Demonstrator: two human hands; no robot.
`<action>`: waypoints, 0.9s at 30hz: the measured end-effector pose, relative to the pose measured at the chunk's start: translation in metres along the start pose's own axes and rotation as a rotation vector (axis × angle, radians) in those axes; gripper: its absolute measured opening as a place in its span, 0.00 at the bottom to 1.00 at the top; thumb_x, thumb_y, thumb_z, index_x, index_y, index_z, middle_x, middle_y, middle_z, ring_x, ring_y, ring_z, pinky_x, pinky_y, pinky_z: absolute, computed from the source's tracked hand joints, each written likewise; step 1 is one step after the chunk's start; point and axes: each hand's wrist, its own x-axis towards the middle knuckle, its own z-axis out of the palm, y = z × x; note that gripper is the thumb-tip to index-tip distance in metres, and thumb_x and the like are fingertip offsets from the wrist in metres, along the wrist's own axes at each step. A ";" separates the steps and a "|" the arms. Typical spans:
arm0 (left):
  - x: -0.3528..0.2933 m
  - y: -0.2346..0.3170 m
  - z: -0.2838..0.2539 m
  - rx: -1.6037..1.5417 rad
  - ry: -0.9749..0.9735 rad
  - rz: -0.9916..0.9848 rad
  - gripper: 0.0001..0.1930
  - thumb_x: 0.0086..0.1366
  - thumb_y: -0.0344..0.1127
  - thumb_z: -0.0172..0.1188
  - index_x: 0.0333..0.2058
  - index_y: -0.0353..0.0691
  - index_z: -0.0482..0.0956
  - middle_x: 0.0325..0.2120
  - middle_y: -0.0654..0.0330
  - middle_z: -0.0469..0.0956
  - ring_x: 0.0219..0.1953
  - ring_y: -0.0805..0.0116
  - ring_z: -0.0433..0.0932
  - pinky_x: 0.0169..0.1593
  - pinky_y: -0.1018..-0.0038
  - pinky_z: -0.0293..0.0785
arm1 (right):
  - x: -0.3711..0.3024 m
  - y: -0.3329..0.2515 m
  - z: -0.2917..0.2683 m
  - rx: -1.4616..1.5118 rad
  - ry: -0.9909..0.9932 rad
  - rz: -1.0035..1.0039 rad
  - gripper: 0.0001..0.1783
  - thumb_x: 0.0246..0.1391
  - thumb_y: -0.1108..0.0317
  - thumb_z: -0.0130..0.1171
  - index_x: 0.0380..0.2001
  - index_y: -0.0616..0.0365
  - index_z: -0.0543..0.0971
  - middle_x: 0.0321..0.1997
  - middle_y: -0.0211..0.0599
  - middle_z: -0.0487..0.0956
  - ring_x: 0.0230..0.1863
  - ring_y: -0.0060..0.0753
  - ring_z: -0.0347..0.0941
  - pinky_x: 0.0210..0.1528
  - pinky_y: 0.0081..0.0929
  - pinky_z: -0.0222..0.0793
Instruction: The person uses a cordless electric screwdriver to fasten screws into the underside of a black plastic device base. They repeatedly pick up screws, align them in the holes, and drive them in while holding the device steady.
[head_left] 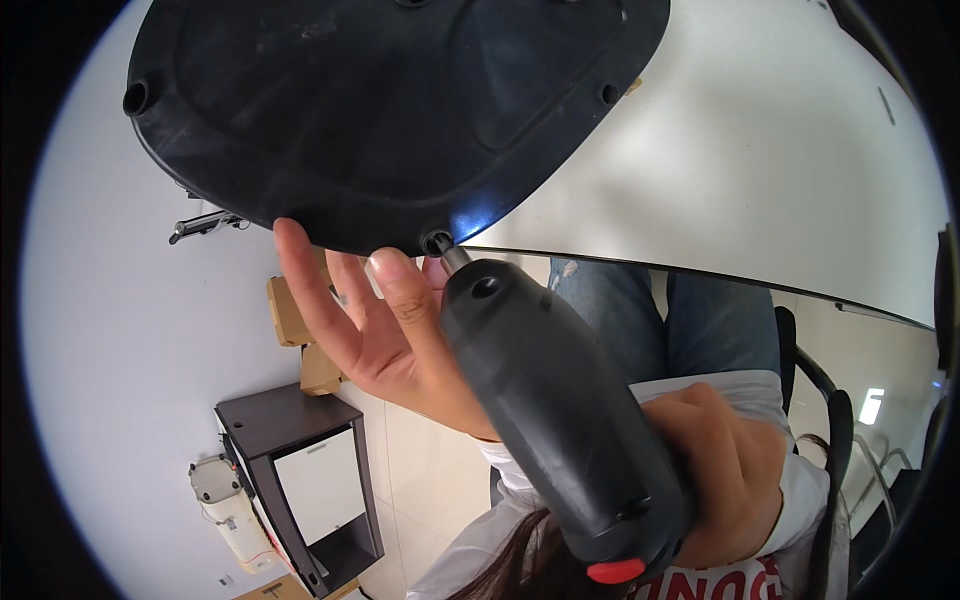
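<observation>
A large black plastic shell [370, 110] with a rounded outline and round screw holes along its edge fills the upper left. My left hand [395, 350] holds its near edge, with the thumb and fingers closed round the rim close to a screw hole. My right hand [725, 470] is wrapped round the grip of a black power screwdriver [565, 390] with a red part at its back end. The tool's metal tip sits in that near hole, and its light shines on the shell beside it. Any screw there is hidden.
A white table [730, 180] extends to the right, its dark front edge above my jeans. At the lower left stand a dark cabinet [290, 405] with a white door and cardboard boxes [290, 312]. Black chair parts [838, 420] show at the right.
</observation>
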 end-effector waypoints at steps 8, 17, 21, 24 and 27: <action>-0.007 -0.004 0.024 0.050 0.120 -0.121 0.29 0.59 0.34 0.63 0.58 0.38 0.63 0.47 0.49 0.72 0.27 0.81 0.70 0.27 0.89 0.66 | -0.001 0.006 -0.001 0.085 0.034 0.111 0.27 0.38 0.56 0.71 0.35 0.63 0.72 0.21 0.37 0.76 0.17 0.28 0.74 0.17 0.23 0.63; -0.005 -0.006 0.006 0.081 0.040 -0.030 0.28 0.59 0.33 0.62 0.58 0.39 0.63 0.50 0.48 0.70 0.28 0.80 0.72 0.28 0.89 0.68 | 0.007 0.003 -0.009 0.277 -0.081 -0.035 0.32 0.39 0.61 0.70 0.46 0.62 0.67 0.28 0.43 0.77 0.23 0.39 0.77 0.23 0.25 0.69; -0.005 -0.015 -0.001 0.083 -0.018 -0.004 0.28 0.60 0.32 0.61 0.58 0.39 0.63 0.51 0.47 0.69 0.29 0.79 0.72 0.29 0.88 0.69 | 0.000 0.006 -0.011 0.268 -0.034 -0.020 0.34 0.38 0.59 0.70 0.47 0.63 0.67 0.26 0.44 0.77 0.23 0.41 0.78 0.24 0.26 0.70; -0.003 -0.014 -0.009 0.106 -0.033 0.007 0.27 0.60 0.31 0.61 0.58 0.39 0.63 0.52 0.47 0.68 0.29 0.79 0.73 0.29 0.88 0.70 | 0.006 0.003 -0.024 0.284 -0.126 0.017 0.36 0.37 0.56 0.72 0.46 0.64 0.67 0.27 0.43 0.78 0.24 0.38 0.78 0.26 0.26 0.70; -0.003 -0.016 -0.018 0.141 -0.014 0.013 0.27 0.60 0.31 0.61 0.58 0.40 0.63 0.53 0.46 0.67 0.29 0.78 0.73 0.30 0.88 0.71 | 0.020 0.002 -0.039 0.257 -0.293 0.195 0.37 0.30 0.54 0.77 0.40 0.65 0.71 0.26 0.37 0.78 0.21 0.28 0.77 0.24 0.23 0.68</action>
